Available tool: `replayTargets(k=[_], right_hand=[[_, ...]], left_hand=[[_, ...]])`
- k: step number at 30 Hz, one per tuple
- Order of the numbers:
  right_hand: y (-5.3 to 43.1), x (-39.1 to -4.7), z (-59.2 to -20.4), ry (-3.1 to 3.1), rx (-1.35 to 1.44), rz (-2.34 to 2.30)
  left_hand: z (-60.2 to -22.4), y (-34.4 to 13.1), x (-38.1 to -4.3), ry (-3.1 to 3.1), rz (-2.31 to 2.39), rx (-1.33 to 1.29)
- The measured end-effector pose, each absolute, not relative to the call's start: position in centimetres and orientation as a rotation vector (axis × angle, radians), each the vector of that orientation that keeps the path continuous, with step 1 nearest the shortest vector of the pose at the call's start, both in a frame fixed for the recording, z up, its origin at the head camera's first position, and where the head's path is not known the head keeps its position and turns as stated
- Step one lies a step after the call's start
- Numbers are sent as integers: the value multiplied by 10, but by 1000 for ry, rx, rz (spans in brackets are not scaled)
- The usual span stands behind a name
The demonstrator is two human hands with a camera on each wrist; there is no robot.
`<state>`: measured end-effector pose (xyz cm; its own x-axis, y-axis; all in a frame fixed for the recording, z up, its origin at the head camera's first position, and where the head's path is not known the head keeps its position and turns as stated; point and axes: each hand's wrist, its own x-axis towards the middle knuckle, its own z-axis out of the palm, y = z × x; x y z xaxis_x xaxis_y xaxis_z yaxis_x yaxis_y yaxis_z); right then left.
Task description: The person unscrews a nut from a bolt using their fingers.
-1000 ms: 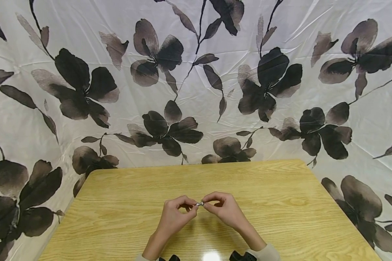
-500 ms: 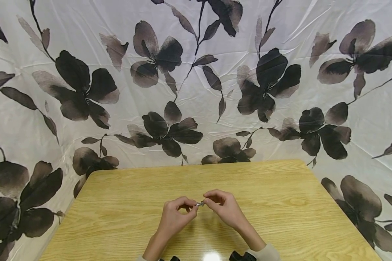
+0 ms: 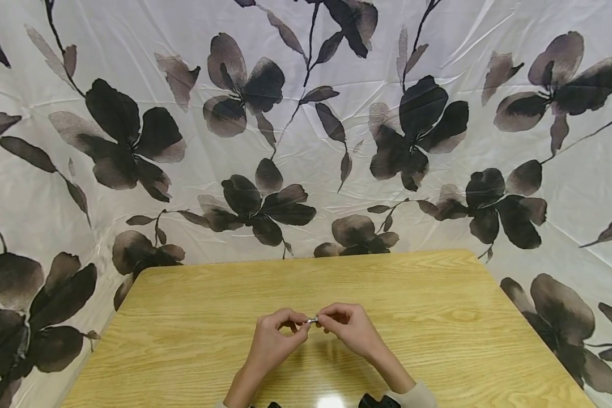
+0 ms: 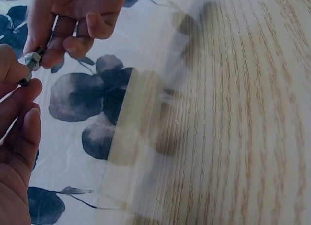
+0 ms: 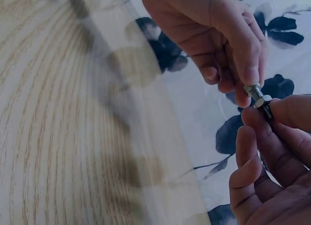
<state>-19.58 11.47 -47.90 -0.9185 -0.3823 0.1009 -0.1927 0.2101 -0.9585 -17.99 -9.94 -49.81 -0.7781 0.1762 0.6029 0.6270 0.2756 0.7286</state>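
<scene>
A small silver bolt (image 5: 256, 93) with a hex nut (image 5: 263, 100) on it is held between both hands above the wooden table. My left hand (image 3: 277, 334) pinches one end of the bolt between thumb and index finger. From the other side, my right hand (image 3: 351, 328) pinches at the nut, thumb and index fingertip closed on it. A darker end of the bolt shows past the nut, between the right fingertips in the right wrist view. The left wrist view has the nut (image 4: 33, 59) right at the right fingertips, with the left fingers below it.
The light wooden table (image 3: 209, 294) spreads under both hands, its far edge against white fabric (image 3: 331, 209) with dark flowers that hangs behind and at the sides. Pale sleeves (image 3: 418, 395) and black wrist cameras (image 3: 379, 401) show at the bottom.
Half a second ago my right index finger was lifted off the nut; now it is back, pinching with the thumb. My left hand has held the bolt nearly still throughout.
</scene>
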Motion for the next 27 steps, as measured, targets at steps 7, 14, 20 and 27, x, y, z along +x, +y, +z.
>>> replayTargets(k=[7,14,20,27], right_hand=[[114,-196,-479,2334,-581,-1807],[112,-195,-479,2338,-639,-1825],[112,-195,-480,2361,-636,-1875],[114,-193,-476,2373,-474,-1882]], left_hand=[[-498,-101,-180,-2175,-1516,-708],[-500,-102,-179,-2209,-1525,-669],[-502,-101,-179,-2235,-1533,-638],[-501,-101,-179,-2201,-1548,-645]])
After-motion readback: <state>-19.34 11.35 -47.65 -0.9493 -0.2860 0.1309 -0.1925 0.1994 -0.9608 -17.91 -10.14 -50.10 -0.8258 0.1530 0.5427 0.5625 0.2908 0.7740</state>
